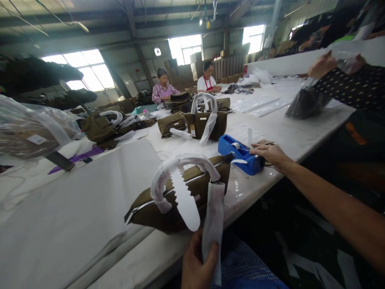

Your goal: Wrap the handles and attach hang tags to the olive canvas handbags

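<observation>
A: What is seen first?
B: A long white table point(315, 128), by which the whole scene is filled. An olive zip-top handbag point(203, 208) is set at its near edge, its arched handle point(186, 158) covered in white wrapping. Another handbag point(221, 126) is placed farther off.

A: And the smaller things?
B: A blue tape dispenser point(239, 154) is stationed just beyond the bag's right end. From the bag a white-wrapped strap point(215, 204) is hung down past the table edge.

A: How are the hands placed?
B: The strap is pinched between thumb and fingers of the left hand point(197, 265). The right hand point(270, 155) is held out at the dispenser's near end; whether tape is gripped cannot be told.

A: Which step is in hand?
B: Tape-fetching for the strap's wrapping, it is judged. A firm pinch on the tape, with the wrapping kept closed, seems called for.

A: Room?
B: On the right, the dispenser is closely bounded by the table edge; on the left, freer space is offered over a flat white sheet point(120, 176).
</observation>
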A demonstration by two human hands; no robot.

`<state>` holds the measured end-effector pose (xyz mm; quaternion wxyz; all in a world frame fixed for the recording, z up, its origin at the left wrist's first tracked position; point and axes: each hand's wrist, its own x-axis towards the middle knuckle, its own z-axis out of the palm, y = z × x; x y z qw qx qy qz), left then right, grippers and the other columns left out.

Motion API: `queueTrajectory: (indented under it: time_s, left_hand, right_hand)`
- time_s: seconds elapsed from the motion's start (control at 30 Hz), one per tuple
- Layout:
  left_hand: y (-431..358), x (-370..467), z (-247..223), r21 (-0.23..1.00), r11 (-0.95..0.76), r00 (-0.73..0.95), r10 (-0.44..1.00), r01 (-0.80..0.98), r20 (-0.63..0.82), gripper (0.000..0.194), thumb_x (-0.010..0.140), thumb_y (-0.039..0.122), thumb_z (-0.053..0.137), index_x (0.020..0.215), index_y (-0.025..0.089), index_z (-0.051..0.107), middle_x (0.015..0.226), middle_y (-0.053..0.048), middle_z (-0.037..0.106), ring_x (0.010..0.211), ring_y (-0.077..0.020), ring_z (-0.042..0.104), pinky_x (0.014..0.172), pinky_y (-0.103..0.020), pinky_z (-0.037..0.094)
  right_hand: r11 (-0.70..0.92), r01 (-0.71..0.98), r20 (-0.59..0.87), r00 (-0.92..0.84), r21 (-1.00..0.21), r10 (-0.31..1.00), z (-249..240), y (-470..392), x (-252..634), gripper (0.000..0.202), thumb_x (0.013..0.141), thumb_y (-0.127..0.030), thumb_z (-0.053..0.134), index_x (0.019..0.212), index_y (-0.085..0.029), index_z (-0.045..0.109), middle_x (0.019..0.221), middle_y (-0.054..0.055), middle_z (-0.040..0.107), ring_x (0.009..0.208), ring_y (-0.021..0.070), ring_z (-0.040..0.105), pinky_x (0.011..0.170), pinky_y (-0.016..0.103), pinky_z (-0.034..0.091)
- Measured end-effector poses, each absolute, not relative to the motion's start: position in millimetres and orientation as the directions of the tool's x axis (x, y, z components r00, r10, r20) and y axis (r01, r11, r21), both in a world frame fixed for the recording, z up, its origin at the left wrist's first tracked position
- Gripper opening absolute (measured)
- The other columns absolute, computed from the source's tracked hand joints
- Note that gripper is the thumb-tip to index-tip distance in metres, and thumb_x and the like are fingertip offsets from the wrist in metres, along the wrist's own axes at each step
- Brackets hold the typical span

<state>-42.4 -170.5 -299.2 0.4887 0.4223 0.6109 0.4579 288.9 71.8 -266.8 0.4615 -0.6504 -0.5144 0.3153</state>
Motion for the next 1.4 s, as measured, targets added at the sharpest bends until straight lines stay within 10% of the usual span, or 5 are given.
queueTrajectory:
  time_s: [0.53,0.9,1.07,1.2,1.4]
  left_hand:
    - [-170,-48,-303,0.968,0.225,-0.163,0.965,0.108,-0.206,0.046,0.074,0.052,0.075,0.101,0.015,0.075,0.096,-0.013,0.079,0.093,-0.0328,0.073,0.085,-0.037,0.057]
    - [-167,-51,-304,0.964,0.191,-0.162,0.973,0.183,-0.163,0.051,0.075,0.056,0.072,0.104,0.014,0.072,0.095,-0.011,0.078,0.091,-0.0309,0.072,0.088,-0.039,0.056]
    - [-167,-46,-302,0.965,0.229,-0.163,0.965,0.126,-0.207,0.050,0.076,0.053,0.073,0.107,0.014,0.071,0.096,-0.011,0.078,0.093,-0.0312,0.071,0.086,-0.038,0.055]
    - [-167,-42,-302,0.971,0.222,-0.144,0.967,0.083,-0.209,0.046,0.076,0.050,0.074,0.105,0.014,0.071,0.098,-0.011,0.077,0.095,-0.0305,0.070,0.085,-0.037,0.055]
    - [-168,-39,-292,0.975,0.209,-0.066,0.977,0.072,-0.204,0.039,0.082,0.043,0.073,0.108,0.014,0.070,0.100,-0.010,0.077,0.096,-0.0277,0.069,0.088,-0.035,0.053]
  right_hand:
    - [-0.081,0.043,-0.053,0.445,-0.996,0.894,-303,4,290,0.035,0.063,-0.049,0.083,0.080,-0.019,0.076,0.079,0.008,0.074,0.058,0.0143,0.061,0.056,0.028,0.056]
    - [0.002,0.279,0.166,0.566,-0.960,0.807,-341,-5,271,0.040,0.072,-0.054,0.073,0.084,-0.016,0.078,0.073,0.009,0.076,0.061,0.0224,0.068,0.062,0.034,0.056]
    - [0.166,0.478,0.368,0.368,-0.863,0.854,-319,-66,256,0.020,0.078,-0.039,0.075,0.089,-0.025,0.082,0.093,0.004,0.080,0.088,0.0241,0.074,0.091,0.033,0.056]
    - [0.512,0.499,0.552,-0.079,-0.699,0.830,-283,-109,227,0.013,0.090,-0.023,0.069,0.096,-0.027,0.080,0.089,0.000,0.077,0.079,0.0139,0.072,0.077,0.021,0.057]
    - [0.512,0.204,0.370,-0.482,-0.834,0.794,-248,-141,165,0.014,0.096,-0.026,0.065,0.090,-0.020,0.076,0.076,0.000,0.072,0.069,0.0108,0.068,0.066,0.018,0.052]
